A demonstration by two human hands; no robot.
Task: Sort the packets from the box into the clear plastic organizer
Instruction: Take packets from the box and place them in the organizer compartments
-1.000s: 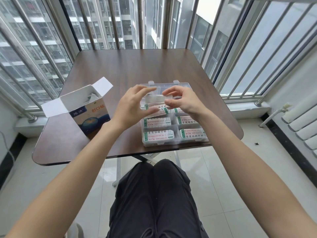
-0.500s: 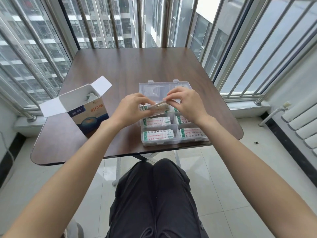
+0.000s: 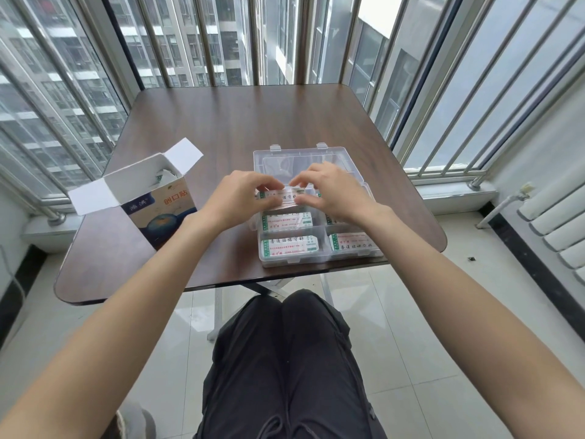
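The table (image 3: 240,128) is dark wood grain with a soft sheen. The organizer (image 3: 316,256) is clear, smooth plastic, its packets (image 3: 289,247) white printed paper. The box (image 3: 158,204) is printed cardboard, plain white inside. Window bars (image 3: 202,39) look like brushed metal; floor tiles (image 3: 395,312) are glossy.

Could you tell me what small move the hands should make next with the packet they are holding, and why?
Probably lower the packet flat into the organizer compartment beneath it and let go: the left hand and right hand pinch its ends just above that far-left cell, and nearer cells already hold packets.
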